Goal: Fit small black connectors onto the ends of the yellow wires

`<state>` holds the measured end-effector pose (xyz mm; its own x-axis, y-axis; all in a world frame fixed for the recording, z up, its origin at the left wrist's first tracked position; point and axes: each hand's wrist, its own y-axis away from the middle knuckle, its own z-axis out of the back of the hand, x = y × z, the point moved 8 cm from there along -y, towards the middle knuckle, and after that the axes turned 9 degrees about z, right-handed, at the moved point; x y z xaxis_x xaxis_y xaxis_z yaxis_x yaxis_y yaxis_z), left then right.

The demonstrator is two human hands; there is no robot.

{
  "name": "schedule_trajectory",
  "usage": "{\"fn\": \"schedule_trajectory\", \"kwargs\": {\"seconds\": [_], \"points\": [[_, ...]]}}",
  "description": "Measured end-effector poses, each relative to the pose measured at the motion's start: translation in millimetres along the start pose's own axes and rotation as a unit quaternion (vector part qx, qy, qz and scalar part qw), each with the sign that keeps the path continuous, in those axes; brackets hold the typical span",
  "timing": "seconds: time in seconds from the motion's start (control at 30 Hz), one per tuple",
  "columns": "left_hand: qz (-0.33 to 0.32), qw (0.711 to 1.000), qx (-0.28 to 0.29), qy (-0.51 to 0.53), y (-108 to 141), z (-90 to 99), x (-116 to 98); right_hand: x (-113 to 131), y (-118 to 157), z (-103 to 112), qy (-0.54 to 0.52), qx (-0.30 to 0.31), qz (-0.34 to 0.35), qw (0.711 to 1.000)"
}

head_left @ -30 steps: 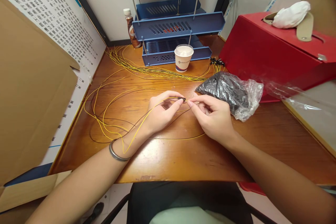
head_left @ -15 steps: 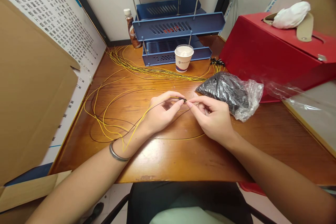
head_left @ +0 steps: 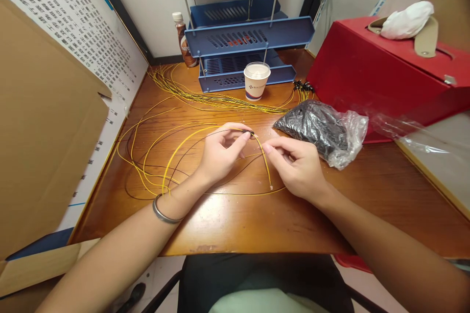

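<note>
My left hand (head_left: pixel 223 151) pinches a small black piece (head_left: pixel 251 133) between thumb and forefinger. A yellow wire (head_left: pixel 176 149) arcs over that wrist and runs to the black piece. Its short end (head_left: pixel 269 173) comes out on the right side and hangs down in a curve. My right hand (head_left: pixel 297 164) is closed in a pinch, thumb and forefinger tips at the yellow wire just below the black piece. A thin dark wire (head_left: pixel 187 149) also leads to the left hand's fingers. A dark metal bangle (head_left: pixel 161 211) circles my left wrist.
Loose yellow and black wires (head_left: pixel 137 156) curl on the wooden table (head_left: pixel 249 230) at left. Behind lies a long wire bundle (head_left: pixel 220 101) with black ends. A paper cup (head_left: pixel 256 83), bottle (head_left: pixel 182 41), blue rack (head_left: pixel 249 36), plastic bag (head_left: pixel 319 127) of black pieces and red box (head_left: pixel 382 73) stand around.
The yellow wire has come further through the black piece, and its end now hangs to the right. Its loop at my left wrist has shifted. Both hands have moved only slightly.
</note>
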<state>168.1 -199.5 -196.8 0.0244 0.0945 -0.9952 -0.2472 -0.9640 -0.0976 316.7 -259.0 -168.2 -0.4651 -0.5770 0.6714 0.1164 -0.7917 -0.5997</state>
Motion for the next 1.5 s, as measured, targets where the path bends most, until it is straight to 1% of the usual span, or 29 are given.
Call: {"fn": "schedule_trajectory", "kwargs": {"seconds": [0.07,0.13,0.2,0.4,0.47,0.8,0.97,1.17,1.5], "points": [[0.005,1.000,0.000,0.009,-1.0,0.2,0.2,8.7,-0.9,-2.5,-0.013,0.017,0.048,0.999],[0.010,1.000,0.006,0.011,-1.3,-0.7,0.8,12.2,-0.8,-3.3,-0.012,0.018,0.071,0.997],[0.009,1.000,0.010,0.010,-1.0,-1.5,0.8,9.3,-0.2,-2.2,0.001,0.002,0.060,0.998],[0.006,1.000,0.011,-0.006,1.0,-3.8,-0.8,-8.2,3.6,3.5,0.017,-0.059,-0.030,0.998],[0.008,1.000,0.013,-0.003,1.3,-4.5,-0.9,-11.1,4.7,6.0,0.012,-0.078,-0.044,0.996],[0.022,1.000,0.018,0.001,1.4,-4.6,4.8,-14.4,5.7,8.9,0.008,-0.097,-0.054,0.994],[0.028,0.999,0.021,0.011,2.0,-4.7,5.3,-13.6,4.5,8.2,-0.004,-0.096,-0.053,0.994],[0.016,1.000,0.018,0.010,2.8,-4.9,2.4,-12.8,4.6,8.5,0.000,-0.097,-0.052,0.994],[-0.004,1.000,0.023,-0.014,3.2,-5.5,4.8,-10.9,3.1,7.7,-0.003,-0.085,-0.045,0.995]]}}
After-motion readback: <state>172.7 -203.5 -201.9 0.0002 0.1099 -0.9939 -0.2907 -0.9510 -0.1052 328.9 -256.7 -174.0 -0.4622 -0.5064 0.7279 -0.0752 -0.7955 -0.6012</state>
